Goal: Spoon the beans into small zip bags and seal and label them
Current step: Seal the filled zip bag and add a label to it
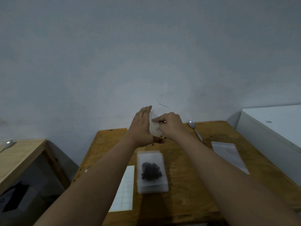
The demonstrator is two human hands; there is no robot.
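1. The label sheet lies below and left of the left hand, nearer the body.
2. The left hand is flat with straight fingers, its palm backing a small bag held up in the air.
3. The right hand pinches that bag with curled fingers. This is probably opening or sealing its mouth; which one is unclear.
4. Loose beans lie just under both hands, and a filled bag rests nearer the body.
5. The spoon lies just right of the right hand. Filling would call for freeing that hand to take it.
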